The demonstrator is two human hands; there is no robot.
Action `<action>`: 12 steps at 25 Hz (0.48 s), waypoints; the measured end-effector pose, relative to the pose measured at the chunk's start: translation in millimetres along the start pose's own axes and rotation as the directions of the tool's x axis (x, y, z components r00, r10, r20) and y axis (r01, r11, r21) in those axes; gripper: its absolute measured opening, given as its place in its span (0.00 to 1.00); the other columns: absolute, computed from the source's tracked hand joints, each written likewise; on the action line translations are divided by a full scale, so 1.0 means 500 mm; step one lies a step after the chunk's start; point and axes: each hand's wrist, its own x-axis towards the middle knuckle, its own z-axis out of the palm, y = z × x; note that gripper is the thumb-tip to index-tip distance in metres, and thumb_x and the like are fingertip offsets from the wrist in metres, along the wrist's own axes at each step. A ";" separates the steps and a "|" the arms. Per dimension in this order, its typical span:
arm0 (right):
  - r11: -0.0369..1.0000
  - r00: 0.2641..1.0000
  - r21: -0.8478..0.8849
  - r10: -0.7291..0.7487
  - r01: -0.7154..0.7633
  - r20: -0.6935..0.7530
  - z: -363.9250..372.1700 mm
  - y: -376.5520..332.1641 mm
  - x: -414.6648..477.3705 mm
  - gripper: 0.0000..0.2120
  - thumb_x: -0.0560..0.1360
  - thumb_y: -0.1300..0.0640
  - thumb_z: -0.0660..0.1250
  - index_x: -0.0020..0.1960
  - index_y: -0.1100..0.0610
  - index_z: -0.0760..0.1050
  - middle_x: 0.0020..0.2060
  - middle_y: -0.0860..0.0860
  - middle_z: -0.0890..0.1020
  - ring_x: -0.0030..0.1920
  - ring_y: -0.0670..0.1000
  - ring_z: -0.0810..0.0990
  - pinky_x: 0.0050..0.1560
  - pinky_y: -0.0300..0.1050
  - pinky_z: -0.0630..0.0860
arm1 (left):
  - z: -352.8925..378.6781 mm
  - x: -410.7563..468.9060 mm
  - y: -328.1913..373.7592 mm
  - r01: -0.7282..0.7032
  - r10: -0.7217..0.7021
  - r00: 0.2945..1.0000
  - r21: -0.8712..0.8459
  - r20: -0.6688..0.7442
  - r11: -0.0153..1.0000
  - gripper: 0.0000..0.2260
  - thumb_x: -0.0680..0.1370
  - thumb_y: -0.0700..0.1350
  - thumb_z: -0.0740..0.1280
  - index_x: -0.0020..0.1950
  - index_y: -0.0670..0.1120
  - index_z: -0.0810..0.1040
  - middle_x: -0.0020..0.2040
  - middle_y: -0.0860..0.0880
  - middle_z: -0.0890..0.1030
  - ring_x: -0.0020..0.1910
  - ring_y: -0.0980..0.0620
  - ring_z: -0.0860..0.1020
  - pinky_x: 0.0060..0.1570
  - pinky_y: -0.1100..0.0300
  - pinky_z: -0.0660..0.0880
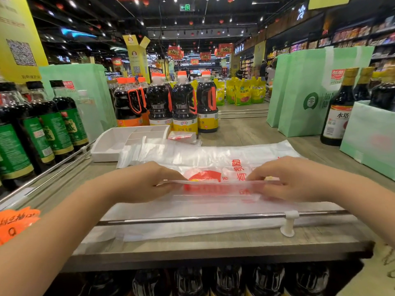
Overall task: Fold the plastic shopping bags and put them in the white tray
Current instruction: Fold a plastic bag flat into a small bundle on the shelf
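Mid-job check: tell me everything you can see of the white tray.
The white tray looks like smooth hard plastic: shallow, rectangular, one wide section on the left, narrow dividers on the right. It sits flat on the wooden shelf, in front of the dark bottles. Loose plastic bags overlap its near right corner.

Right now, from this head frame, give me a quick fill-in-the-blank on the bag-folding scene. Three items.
1. The plastic bag pinched by the left hand and the right hand carries ____ print.
2. The white tray sits behind the bag, toward the person's ____ side.
3. The dark jugs behind the tray have ____ caps.

Missing words: red; left; orange.
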 end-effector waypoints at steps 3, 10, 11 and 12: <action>0.997 0.998 0.071 0.004 -0.009 0.066 -0.029 0.006 -0.007 0.11 0.80 0.40 0.61 0.60 0.35 0.76 0.51 0.33 0.82 0.52 0.38 0.80 0.55 0.43 0.77 | -0.027 -0.012 0.000 0.067 -0.061 0.995 -0.075 0.077 0.995 0.13 0.81 0.58 0.61 0.64 0.62 0.77 0.56 0.67 0.81 0.54 0.68 0.77 0.57 0.64 0.74; 0.980 0.977 -0.059 0.194 -0.189 0.086 -0.083 0.018 0.041 0.25 0.70 0.26 0.57 0.61 0.36 0.71 0.43 0.40 0.83 0.45 0.41 0.80 0.53 0.48 0.78 | -0.089 0.010 -0.041 0.219 -0.201 0.971 -0.155 0.127 0.963 0.13 0.75 0.63 0.65 0.55 0.60 0.81 0.48 0.63 0.84 0.48 0.64 0.81 0.54 0.62 0.73; 0.969 0.973 -0.110 0.227 -0.221 0.044 -0.084 0.023 0.052 0.27 0.70 0.25 0.58 0.64 0.37 0.69 0.43 0.42 0.82 0.45 0.44 0.80 0.52 0.48 0.78 | -0.089 0.018 -0.051 0.251 -0.240 0.967 -0.141 0.091 0.958 0.15 0.74 0.64 0.66 0.56 0.59 0.79 0.49 0.60 0.85 0.49 0.61 0.81 0.53 0.62 0.73; 0.954 0.967 -0.168 0.254 -0.249 0.010 -0.082 0.027 0.061 0.29 0.69 0.25 0.58 0.66 0.37 0.67 0.46 0.44 0.81 0.47 0.47 0.79 0.50 0.47 0.77 | -0.087 0.027 -0.058 0.288 -0.284 0.957 -0.085 0.053 0.954 0.19 0.72 0.65 0.67 0.59 0.59 0.77 0.52 0.58 0.84 0.50 0.57 0.81 0.53 0.61 0.73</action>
